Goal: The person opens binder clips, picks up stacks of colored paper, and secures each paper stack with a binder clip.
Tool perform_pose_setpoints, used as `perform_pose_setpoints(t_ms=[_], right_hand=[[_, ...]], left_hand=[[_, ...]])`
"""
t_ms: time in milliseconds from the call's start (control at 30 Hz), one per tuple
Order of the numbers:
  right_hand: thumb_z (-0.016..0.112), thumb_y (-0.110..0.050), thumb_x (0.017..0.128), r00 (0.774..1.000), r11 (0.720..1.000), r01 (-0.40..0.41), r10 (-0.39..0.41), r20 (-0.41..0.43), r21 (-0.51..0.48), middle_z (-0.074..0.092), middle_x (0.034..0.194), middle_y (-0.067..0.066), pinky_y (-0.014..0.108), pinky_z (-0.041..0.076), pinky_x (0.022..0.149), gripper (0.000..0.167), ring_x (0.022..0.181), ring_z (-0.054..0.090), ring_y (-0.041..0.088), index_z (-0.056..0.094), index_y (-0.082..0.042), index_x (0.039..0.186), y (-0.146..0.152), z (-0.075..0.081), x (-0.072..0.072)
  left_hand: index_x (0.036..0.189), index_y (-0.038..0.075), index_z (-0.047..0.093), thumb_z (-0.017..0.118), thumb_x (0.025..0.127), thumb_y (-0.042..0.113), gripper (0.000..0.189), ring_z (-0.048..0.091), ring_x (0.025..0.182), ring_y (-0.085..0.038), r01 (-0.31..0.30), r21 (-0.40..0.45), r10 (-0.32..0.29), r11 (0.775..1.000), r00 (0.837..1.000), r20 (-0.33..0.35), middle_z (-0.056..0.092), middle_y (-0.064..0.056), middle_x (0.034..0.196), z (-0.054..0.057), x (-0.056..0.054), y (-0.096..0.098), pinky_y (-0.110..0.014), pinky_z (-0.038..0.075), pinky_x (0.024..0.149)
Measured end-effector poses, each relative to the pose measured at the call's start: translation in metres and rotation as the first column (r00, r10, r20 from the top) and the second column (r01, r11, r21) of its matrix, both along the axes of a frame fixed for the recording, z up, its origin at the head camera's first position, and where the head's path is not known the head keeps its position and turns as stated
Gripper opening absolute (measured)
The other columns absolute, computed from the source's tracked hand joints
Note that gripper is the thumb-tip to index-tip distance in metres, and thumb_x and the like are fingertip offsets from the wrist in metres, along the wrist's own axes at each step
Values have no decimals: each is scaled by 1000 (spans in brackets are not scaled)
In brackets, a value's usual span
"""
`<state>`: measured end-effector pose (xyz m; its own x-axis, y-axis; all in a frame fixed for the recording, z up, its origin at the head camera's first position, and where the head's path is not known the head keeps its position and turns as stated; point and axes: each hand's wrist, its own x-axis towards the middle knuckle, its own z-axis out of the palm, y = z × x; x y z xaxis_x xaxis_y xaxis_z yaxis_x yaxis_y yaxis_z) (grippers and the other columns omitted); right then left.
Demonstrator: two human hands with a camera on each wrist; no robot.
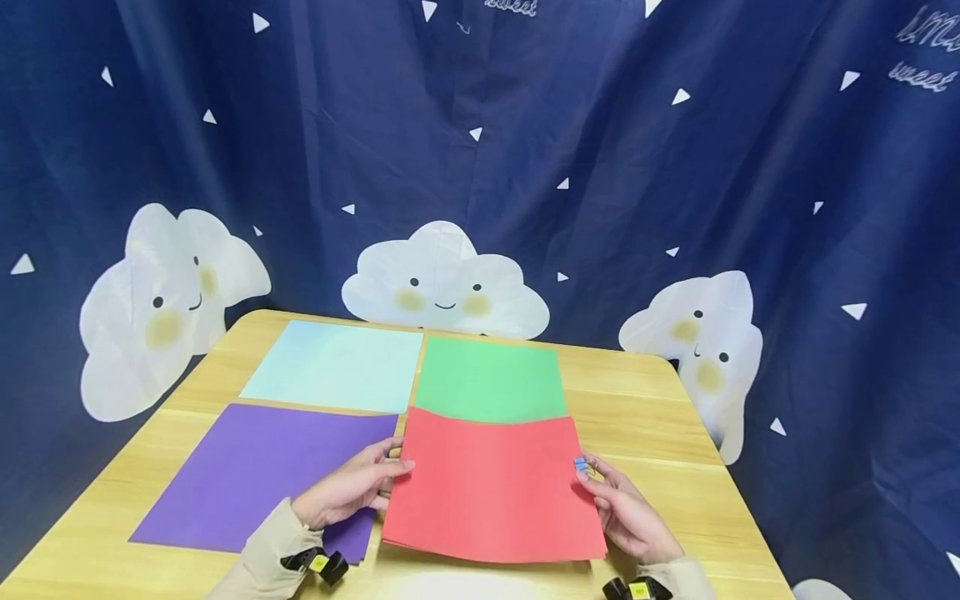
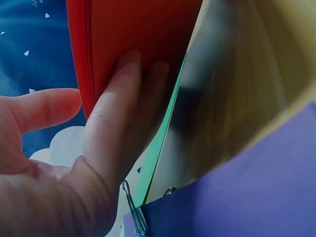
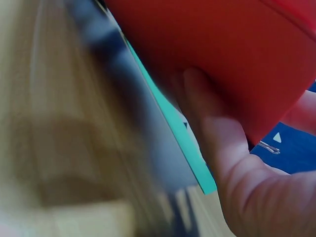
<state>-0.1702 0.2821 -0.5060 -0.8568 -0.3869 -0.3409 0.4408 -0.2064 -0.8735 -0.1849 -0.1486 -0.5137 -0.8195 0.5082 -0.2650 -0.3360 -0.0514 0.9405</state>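
A small stack of red paper (image 1: 491,492) is held between both hands, its sheets slightly bowed and raised over the near part of the table. My left hand (image 1: 358,483) grips the left edge, thumb on top and fingers spread against the underside (image 2: 111,118). At the right edge my right hand (image 1: 626,512) pinches the stack, thumb in front, fingers behind (image 3: 217,123). A blue binder clip (image 1: 581,465) sits on that edge beside the right thumb; its wire handles (image 3: 269,147) show in the right wrist view.
Purple paper (image 1: 262,475) lies at the near left, with a binder clip (image 2: 140,222) at its edge. Pale blue paper (image 1: 337,367) lies behind it, and green paper (image 1: 487,379) lies behind the red stack. A dark blue curtain (image 1: 600,125) with clouds hangs behind the wooden table (image 1: 675,483).
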Motion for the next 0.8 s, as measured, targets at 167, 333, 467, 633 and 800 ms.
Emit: perform_pose_setpoints(t_ms=[167,333,467,633,800], right_hand=[[53,-14,108,1000,999,-17,17,-1,-46,54,121,-4,4,51,64,66,63,47,-13,15,-16,162,1,-3,4],[53,-14,108,1000,998,-18,18,-5,-58,54,124,-5,5,53,69,59,66,50,-13,23,-19,159,3,-6,6],[50,-12,109,998,995,-53,51,-24,-84,61,120,-8,13,57,79,71,73,58,-11,4,-9,164,4,-9,8],[46,-9,110,993,989,-105,99,-65,-100,63,125,-11,20,58,90,80,91,67,-4,-15,2,161,6,-10,11],[45,-10,110,987,984,-148,141,-72,-98,59,134,-10,27,57,101,85,107,67,1,-23,1,159,6,-8,13]], left_hand=[[161,-7,-3,60,105,27,91,72,105,-25,3,-20,-3,1000,1000,8,30,-41,155,-1,4,1,-47,64,85],[160,-8,-8,58,106,27,93,72,108,-30,25,-9,-25,1000,1000,16,28,-44,155,-4,7,0,-49,64,86],[160,-8,-8,58,106,28,93,72,110,-30,23,-16,-23,1000,1000,18,25,-45,156,-5,9,0,-50,64,86],[162,-5,-7,58,106,29,92,66,123,-35,23,-20,-23,1000,1000,8,10,-45,161,-4,11,1,-51,63,88],[163,-1,-10,58,106,29,93,59,131,-39,25,-25,-25,999,1000,-8,4,-44,163,-4,15,-1,-51,63,88]])
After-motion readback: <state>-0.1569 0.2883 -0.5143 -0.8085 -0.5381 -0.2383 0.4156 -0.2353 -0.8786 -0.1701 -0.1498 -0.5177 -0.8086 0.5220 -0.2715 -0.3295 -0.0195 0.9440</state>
